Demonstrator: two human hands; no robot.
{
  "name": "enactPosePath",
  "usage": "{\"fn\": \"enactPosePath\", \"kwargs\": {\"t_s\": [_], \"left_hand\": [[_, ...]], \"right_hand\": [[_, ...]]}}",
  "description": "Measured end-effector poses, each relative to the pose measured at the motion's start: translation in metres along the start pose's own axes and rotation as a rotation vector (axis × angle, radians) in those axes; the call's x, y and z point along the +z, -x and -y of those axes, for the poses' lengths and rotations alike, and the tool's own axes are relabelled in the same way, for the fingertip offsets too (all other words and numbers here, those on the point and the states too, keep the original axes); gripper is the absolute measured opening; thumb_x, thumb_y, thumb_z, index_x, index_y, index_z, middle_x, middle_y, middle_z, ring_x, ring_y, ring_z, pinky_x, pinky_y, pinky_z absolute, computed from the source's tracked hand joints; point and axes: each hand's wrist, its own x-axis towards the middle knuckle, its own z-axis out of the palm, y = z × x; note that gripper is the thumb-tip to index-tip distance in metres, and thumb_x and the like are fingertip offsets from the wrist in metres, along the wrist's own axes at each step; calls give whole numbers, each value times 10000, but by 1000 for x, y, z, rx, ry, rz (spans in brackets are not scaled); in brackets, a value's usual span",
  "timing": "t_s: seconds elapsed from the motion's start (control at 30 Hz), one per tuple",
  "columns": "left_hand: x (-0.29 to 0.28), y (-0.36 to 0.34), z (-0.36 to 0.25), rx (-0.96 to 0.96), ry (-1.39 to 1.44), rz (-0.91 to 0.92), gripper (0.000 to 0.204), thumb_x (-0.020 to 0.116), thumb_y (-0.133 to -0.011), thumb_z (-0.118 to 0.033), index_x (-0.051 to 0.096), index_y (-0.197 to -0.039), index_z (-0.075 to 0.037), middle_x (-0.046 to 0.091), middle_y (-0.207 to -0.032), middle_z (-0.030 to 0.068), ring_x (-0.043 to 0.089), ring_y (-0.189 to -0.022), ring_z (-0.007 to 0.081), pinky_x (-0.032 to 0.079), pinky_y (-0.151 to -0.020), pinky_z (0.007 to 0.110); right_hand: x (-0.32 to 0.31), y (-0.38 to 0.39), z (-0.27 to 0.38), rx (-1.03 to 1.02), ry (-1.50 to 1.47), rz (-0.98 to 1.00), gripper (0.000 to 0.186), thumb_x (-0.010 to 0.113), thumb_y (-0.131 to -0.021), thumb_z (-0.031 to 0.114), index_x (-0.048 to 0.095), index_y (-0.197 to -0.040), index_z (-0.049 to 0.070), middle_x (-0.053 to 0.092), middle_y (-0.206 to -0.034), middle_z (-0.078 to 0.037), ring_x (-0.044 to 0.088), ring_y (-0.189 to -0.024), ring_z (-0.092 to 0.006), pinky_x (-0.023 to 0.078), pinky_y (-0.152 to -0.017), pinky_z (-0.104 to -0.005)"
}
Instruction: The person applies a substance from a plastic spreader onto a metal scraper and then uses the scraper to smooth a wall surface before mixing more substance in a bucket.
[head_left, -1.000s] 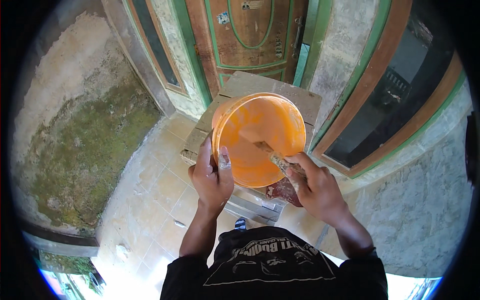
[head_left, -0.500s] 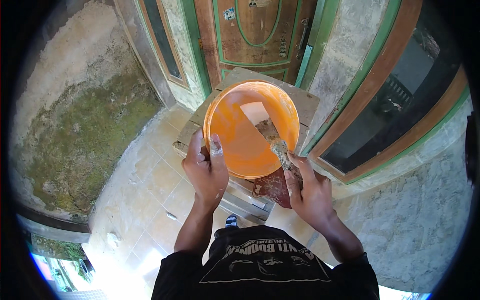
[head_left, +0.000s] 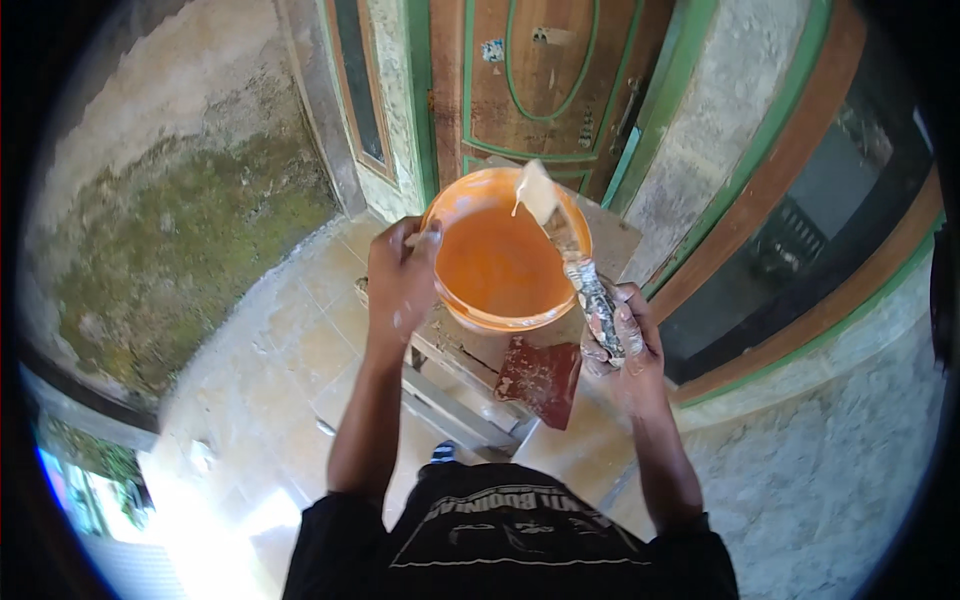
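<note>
An orange bucket [head_left: 500,262] sits on a wooden stool, its rim and inner wall smeared with pale paste. My left hand [head_left: 402,275] is closed on the bucket's left rim, with paste on the fingers. In my right hand [head_left: 628,335] is a putty knife [head_left: 592,290], gripped by its paste-caked handle. The blade points away over the bucket's far right rim and carries creamy paste, with a thin drip at its left edge. My right fingers are smeared with paste too.
The wooden stool [head_left: 610,235] bears a dark red flat piece [head_left: 540,380] at its near edge. Beyond stands a brown door [head_left: 550,75] with green trim. A framed window [head_left: 800,230] is on the right, a mossy wall [head_left: 200,240] on the left. Pale tiles [head_left: 290,350] cover the floor.
The putty knife has come up from inside the bucket to its far right rim, its blade tilted upward. My right grip has turned around the handle. The bucket now leans more.
</note>
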Motion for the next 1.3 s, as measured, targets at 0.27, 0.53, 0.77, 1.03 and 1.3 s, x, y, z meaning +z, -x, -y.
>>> {"fn": "enactPosePath", "kwargs": {"t_s": [0.27,0.53,0.77,1.03,1.3], "left_hand": [[1,-43,30,-208,78,267,285,579,-874,-309,637,-808,-37,422,-516,-57,329,-403,36,233,-376,228],[-11,46,65,73,42,-261,201,533,-918,-176,569,-979,12,444,-697,-6,394,-628,73,333,-534,243],[-13,167,88,625,-577,330,491,736,-663,-227,624,-1136,-153,578,-1112,60,480,-1034,298,331,-886,433],[-5,131,107,709,-747,542,532,752,-679,-197,615,-1186,-281,565,-1274,-67,438,-1234,199,239,-949,462],[4,129,84,732,-293,486,326,678,-729,-57,648,-1052,-84,641,-1106,66,594,-1031,253,442,-872,377]], "right_hand": [[-17,-36,-14,-2,-277,174,344,558,-908,343,439,-1164,147,477,-852,-15,486,-708,-137,379,-507,-250],[-16,-46,-19,19,-206,158,232,562,-902,373,460,-1061,239,422,-741,42,429,-599,-82,343,-471,-234],[-17,-51,-21,-13,-163,213,274,518,-935,340,463,-1104,132,435,-736,49,433,-591,-71,336,-475,-227],[-17,-44,-17,-25,-160,187,252,494,-953,301,482,-1086,88,425,-718,29,379,-551,-53,259,-409,-198],[-18,-49,-15,40,-84,270,367,486,-948,359,439,-1233,133,406,-716,41,380,-555,-65,309,-452,-218]]}}
